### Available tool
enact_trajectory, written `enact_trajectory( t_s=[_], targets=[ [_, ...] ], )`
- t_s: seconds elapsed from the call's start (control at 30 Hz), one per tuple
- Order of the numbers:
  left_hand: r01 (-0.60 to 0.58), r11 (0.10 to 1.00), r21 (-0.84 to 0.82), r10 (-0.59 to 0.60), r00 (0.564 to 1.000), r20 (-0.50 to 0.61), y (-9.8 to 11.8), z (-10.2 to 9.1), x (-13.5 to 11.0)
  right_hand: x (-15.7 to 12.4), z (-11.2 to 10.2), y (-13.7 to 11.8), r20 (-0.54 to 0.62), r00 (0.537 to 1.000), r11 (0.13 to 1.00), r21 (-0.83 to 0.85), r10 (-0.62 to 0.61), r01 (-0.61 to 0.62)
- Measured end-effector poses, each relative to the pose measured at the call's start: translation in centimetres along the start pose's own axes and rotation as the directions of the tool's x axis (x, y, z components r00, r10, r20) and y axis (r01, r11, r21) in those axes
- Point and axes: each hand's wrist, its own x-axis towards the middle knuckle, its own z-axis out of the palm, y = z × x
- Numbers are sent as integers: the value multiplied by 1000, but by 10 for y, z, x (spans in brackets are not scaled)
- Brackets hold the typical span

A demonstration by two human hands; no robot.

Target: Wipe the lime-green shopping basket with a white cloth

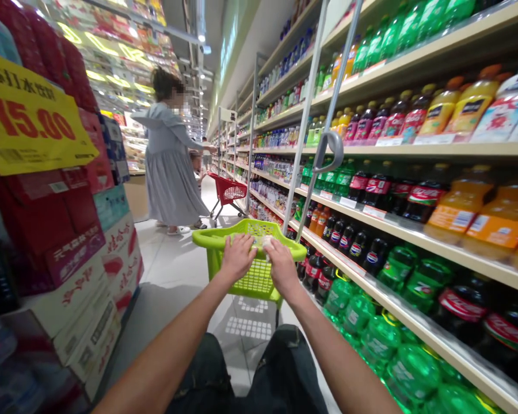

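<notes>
A lime-green shopping basket cart (214, 239) stands in the aisle straight ahead of me. My left hand (237, 257) is closed over its near rim. Beside it, my right hand (282, 265) grips the same rim and also pinches a small white crumpled thing (268, 242) between thumb and fingers. Both forearms stretch forward over my dark trousers. The basket's mesh bottom shows nothing I can make out inside.
Shelves of soft-drink bottles (397, 190) run along the right. Stacked red and white cartons (90, 253) with a yellow price sign (26, 123) fill the left. Ahead, a person in a grey dress (169, 167) stands beside a red cart (228, 191). White tiled floor (172, 270) lies between.
</notes>
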Motion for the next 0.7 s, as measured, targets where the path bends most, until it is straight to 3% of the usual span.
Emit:
enact_trajectory(
  t_s=[0.17,0.23,0.37,0.47,0.57,0.63,0.7],
  targets=[
    [16,999,-28,-16,1000,-18,-3,1,-9,-3,-31,41,-60,983,972,-151,174,-182],
    [14,999,-40,-15,1000,-27,-1,2,-11,-4,-28,35,-29,988,977,-146,150,-153],
    [-55,996,-76,54,998,-15,-1,1,-15,-5,-12,12,35,999,996,-83,-14,17],
    [-74,994,-77,73,997,-19,-9,-3,-19,-4,-22,26,7,998,991,-121,66,-64],
    [21,999,-47,-25,995,-92,-16,-5,-21,-4,-32,36,-57,986,974,-156,159,-166],
    [54,998,-37,-58,991,-118,-17,-5,-23,-5,-23,24,-64,991,984,-127,116,-123],
    [38,999,-32,-42,992,-116,-16,-4,-24,-8,-7,2,-47,999,997,-73,-2,-2]
  ],
)
